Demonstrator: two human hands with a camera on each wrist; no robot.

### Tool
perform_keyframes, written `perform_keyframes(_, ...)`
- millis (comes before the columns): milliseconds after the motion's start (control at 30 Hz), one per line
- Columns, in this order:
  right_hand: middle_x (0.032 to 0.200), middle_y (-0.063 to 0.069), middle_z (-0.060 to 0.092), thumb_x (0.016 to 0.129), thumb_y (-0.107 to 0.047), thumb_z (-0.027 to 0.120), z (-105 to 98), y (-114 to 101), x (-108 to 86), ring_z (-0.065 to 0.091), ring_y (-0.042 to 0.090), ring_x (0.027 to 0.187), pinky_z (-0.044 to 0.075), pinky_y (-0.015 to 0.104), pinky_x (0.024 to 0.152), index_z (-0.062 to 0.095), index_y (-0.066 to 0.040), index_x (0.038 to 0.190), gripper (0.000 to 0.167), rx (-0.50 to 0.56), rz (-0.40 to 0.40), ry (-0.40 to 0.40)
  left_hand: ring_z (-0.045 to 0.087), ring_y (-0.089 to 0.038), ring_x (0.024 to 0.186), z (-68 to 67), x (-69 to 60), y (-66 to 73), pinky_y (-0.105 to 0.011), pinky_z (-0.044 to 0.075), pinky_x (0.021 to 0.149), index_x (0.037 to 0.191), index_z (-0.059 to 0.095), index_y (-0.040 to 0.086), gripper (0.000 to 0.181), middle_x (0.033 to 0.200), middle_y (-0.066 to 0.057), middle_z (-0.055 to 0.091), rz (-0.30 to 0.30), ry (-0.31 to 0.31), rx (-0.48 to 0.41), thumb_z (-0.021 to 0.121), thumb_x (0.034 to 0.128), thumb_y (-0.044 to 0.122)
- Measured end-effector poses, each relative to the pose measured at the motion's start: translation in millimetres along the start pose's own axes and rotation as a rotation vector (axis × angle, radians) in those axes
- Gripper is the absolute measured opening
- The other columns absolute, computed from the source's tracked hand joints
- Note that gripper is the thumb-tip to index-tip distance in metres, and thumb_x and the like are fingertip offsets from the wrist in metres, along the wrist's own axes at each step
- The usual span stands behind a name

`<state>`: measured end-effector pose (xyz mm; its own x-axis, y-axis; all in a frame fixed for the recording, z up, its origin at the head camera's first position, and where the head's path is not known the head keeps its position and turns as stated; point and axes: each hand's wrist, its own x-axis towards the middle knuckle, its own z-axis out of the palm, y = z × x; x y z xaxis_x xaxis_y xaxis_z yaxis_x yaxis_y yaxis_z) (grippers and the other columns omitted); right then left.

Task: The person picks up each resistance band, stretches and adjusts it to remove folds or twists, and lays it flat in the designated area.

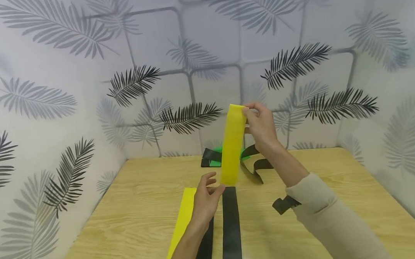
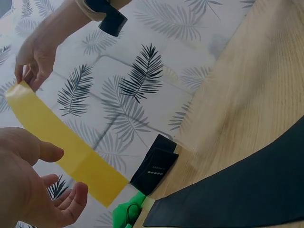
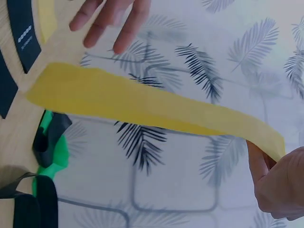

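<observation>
- One yellow strip hangs from the right hand, lying toward eight o'clock from it and toward one o'clock from the left hand, in the head view.
- Its long axis runs almost upright, from just past twelve down to just past six; the right wrist view shows it bowing slightly along its length.
- The right hand is the nearer, since it pinches the strip's top end between thumb and fingers; its forearm slopes away toward four or five o'clock.
- The left hand holds nothing: thumb and loosely bent fingers stand well apart, near the strip's lower end, and the right wrist view shows its fingertips clear of it. Its forearm runs back toward seven.
- Below the hanging end, one black strip lies on the table, between four and five o'clock from the left hand; whether the yellow end touches anything is unclear.
- A second yellow strip lies toward eight from that hand, a second black strip toward six, partly hidden by the forearm.
- Toward twelve or one, farther off, sits a green piece with black straps.
</observation>
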<state>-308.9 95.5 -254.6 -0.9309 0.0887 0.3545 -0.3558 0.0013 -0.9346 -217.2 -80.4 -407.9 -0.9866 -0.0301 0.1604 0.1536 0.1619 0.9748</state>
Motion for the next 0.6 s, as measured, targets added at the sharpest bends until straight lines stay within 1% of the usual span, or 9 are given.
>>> perform_keyframes(67, 0.109, 0.015, 0.072, 0.107, -0.016, 0.051, 0.2, -8.1, -3.9, 0.071, 0.021, 0.09, 0.063, 0.034, 0.08, 0.061, 0.0, 0.125, 0.026, 0.017, -0.006, -0.007, 0.06, -0.026, 0.103, 6.0, 3.0, -0.2, -0.037, 0.056, 0.08, 0.145, 0.052, 0.011, 0.048, 0.136, -0.018, 0.052, 0.003, 0.058, 0.015, 0.069, 0.1013, 0.021)
perform_keyframes(133, 0.108, 0.014, 0.072, 0.108, -0.017, 0.052, 1.0, -14.5, -7.4, 0.072, 0.021, 0.09, 0.063, 0.034, 0.08, 0.062, 0.0, 0.124, 0.025, 0.029, -0.013, -0.015, 0.06, -0.025, 0.096, 10.4, 5.1, -1.7, -0.036, 0.056, 0.073, 0.14, 0.054, 0.01, 0.045, 0.133, -0.019, 0.052, 0.011, 0.088, -0.006, 0.071, 0.1003, 0.02)
perform_keyframes(233, 0.107, 0.013, 0.073, 0.108, -0.018, 0.053, 2.9, -19.5, -10.5, 0.073, 0.021, 0.09, 0.063, 0.033, 0.079, 0.062, -0.002, 0.123, 0.024, 0.043, -0.023, -0.024, 0.059, -0.024, 0.093, 14.0, 6.7, -3.7, -0.037, 0.058, 0.072, 0.131, 0.059, 0.009, 0.035, 0.131, -0.015, 0.054, 0.022, 0.09, -0.035, 0.071, 0.1008, 0.023)
perform_keyframes(300, 0.109, 0.013, 0.073, 0.109, -0.019, 0.053, 3.1, -20.4, -11.4, 0.073, 0.021, 0.091, 0.063, 0.034, 0.08, 0.062, -0.002, 0.123, 0.023, 0.037, -0.026, -0.026, 0.059, -0.022, 0.091, 15.7, 6.3, -4.3, -0.036, 0.059, 0.072, 0.123, 0.063, 0.008, 0.027, 0.127, -0.013, 0.058, 0.03, 0.066, -0.063, 0.069, 0.1023, 0.024)
perform_keyframes(367, 0.11, 0.013, 0.073, 0.109, -0.019, 0.054, 2.3, -19.2, -11.9, 0.073, 0.021, 0.092, 0.063, 0.035, 0.082, 0.063, -0.003, 0.122, 0.023, 0.032, -0.023, -0.026, 0.059, -0.022, 0.09, 17.1, 3.5, -4.1, -0.035, 0.059, 0.072, 0.115, 0.066, 0.007, 0.021, 0.12, -0.01, 0.062, 0.038, 0.049, -0.075, 0.068, 0.1034, 0.025)
perform_keyframes(433, 0.11, 0.013, 0.073, 0.109, -0.019, 0.056, 0.4, -16.9, -11.3, 0.072, 0.021, 0.093, 0.063, 0.035, 0.083, 0.064, -0.002, 0.121, 0.022, 0.026, -0.019, -0.022, 0.06, -0.021, 0.086, 18.5, -0.7, -3.6, -0.032, 0.058, 0.07, 0.109, 0.067, 0.007, 0.019, 0.113, -0.009, 0.064, 0.044, 0.054, -0.091, 0.067, 0.1039, 0.025)
perform_keyframes(500, 0.112, 0.014, 0.073, 0.108, -0.02, 0.058, -2.3, -14.1, -10.0, 0.071, 0.021, 0.094, 0.063, 0.035, 0.083, 0.065, -0.001, 0.12, 0.023, 0.028, -0.013, -0.019, 0.061, -0.021, 0.081, 19.3, -5.0, -3.4, -0.03, 0.059, 0.065, 0.108, 0.067, 0.009, 0.016, 0.107, -0.008, 0.064, 0.053, 0.085, -0.1, 0.067, 0.1037, 0.024)
perform_keyframes(600, 0.117, 0.016, 0.073, 0.105, -0.022, 0.064, -6.9, -10.3, -7.0, 0.071, 0.02, 0.095, 0.063, 0.033, 0.083, 0.066, 0.0, 0.121, 0.027, 0.028, -0.001, -0.004, 0.064, -0.02, 0.074, 17.9, -9.9, -3.3, -0.028, 0.058, 0.056, 0.108, 0.067, 0.01, 0.014, 0.1, -0.008, 0.067, 0.078, 0.166, -0.115, 0.069, 0.1027, 0.023)
